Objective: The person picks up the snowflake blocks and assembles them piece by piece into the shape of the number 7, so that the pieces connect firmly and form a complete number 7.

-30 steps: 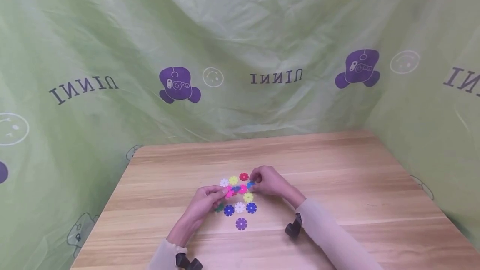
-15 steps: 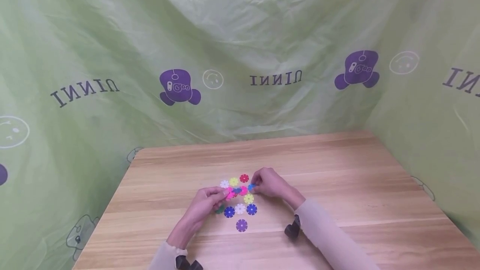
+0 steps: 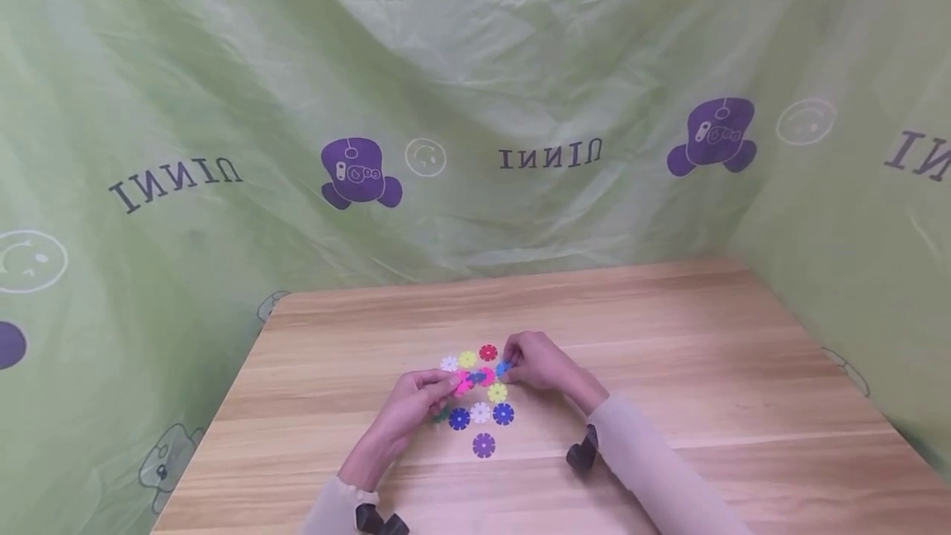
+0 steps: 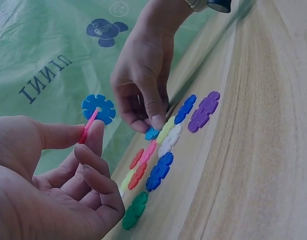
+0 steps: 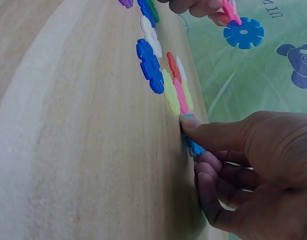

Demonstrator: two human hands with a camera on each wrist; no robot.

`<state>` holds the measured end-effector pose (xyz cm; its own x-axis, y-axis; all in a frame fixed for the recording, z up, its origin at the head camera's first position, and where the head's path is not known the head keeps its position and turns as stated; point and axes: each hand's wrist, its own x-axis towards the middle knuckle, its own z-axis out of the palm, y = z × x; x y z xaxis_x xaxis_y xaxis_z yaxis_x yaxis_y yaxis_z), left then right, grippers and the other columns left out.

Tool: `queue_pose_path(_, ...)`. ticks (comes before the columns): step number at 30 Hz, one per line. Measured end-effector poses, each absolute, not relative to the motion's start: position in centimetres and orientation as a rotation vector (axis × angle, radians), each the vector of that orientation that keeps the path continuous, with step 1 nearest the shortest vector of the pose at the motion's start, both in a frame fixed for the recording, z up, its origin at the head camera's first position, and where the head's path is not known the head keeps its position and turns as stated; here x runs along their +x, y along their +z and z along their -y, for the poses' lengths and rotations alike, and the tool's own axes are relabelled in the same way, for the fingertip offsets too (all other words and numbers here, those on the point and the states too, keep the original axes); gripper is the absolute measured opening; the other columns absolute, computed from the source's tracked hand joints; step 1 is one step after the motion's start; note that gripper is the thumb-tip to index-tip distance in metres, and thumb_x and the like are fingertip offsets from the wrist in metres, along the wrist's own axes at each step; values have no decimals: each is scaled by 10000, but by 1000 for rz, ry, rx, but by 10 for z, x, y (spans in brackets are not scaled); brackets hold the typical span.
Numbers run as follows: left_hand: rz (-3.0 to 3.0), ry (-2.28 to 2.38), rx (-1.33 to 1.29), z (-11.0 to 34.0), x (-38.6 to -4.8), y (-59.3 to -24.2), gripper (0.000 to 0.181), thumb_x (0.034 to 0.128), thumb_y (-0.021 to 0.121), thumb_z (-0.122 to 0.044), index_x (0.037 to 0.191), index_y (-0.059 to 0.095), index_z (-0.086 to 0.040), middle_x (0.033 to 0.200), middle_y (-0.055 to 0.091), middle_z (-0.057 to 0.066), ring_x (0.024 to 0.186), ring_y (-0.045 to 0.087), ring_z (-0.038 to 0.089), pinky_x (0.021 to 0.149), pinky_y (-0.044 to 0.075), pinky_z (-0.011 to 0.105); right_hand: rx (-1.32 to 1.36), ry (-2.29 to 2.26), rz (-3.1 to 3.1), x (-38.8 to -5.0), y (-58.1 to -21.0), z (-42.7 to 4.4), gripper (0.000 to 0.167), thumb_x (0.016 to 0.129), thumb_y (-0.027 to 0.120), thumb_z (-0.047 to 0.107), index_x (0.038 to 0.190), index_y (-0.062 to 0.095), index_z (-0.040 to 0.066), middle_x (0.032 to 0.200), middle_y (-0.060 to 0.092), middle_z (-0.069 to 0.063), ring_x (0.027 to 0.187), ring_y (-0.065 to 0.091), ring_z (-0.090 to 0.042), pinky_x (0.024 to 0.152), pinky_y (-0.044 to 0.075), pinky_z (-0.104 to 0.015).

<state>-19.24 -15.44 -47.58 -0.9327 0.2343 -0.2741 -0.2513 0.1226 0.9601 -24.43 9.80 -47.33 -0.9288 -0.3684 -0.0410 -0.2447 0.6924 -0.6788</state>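
Note:
In the head view my left hand [image 3: 411, 405] is raised over the left side of a group of notched discs. Between thumb and forefinger it pinches a pink disc [image 4: 89, 125], which is joined at an angle to a blue disc [image 4: 99, 109]. My right hand [image 5: 243, 167] is low at the tabletop, its thumb and fingers pinching a light blue disc [image 5: 193, 145]. Beside that disc lie a pink disc [image 5: 180, 96] and a yellow disc [image 5: 170, 92].
On the wooden table [image 3: 631, 337] lie a purple disc [image 3: 484, 446], a white disc [image 3: 480, 412], a green disc [image 4: 135, 210], a red disc [image 3: 488, 352] and several others, some blue. A green printed cloth [image 3: 475, 213] hangs behind the table.
Both hands keep their grips and stay nearly in place. The whole head view has shifted slightly.

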Motion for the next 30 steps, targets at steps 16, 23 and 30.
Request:
queue_pose_path(16, -2059, 1863, -25, 154, -194, -474, 309, 986, 719, -233, 1186, 731, 3, 803, 601, -35, 759, 510, 118, 716, 468, 229, -531, -1098, -2745, -247, -466, -103, 171, 830, 864, 75, 801, 710, 142, 777, 683, 27, 736, 613, -130, 719, 555, -275)
queue_pose_path(23, -2059, 1864, -36, 155, -193, -475, 301, 985, 720, -229, 1182, 734, -2, 803, 606, -35, 770, 525, 127, 723, 476, 232, -464, -1251, -2651, -238, -459, -105, 136, 860, 832, 61, 855, 720, 137, 822, 719, 23, 775, 652, -130, 746, 565, -283)
queue_pose_path(30, -2064, 1858, -40, 155, -191, -475, 315, 994, 710, -244, 1196, 726, -3, 801, 598, -38, 768, 520, 125, 710, 465, 230, -383, -1536, -2465, -230, -456, -109, 94, 882, 833, 119, 933, 759, 93, 828, 793, -38, 773, 756, -215, 741, 616, -352)
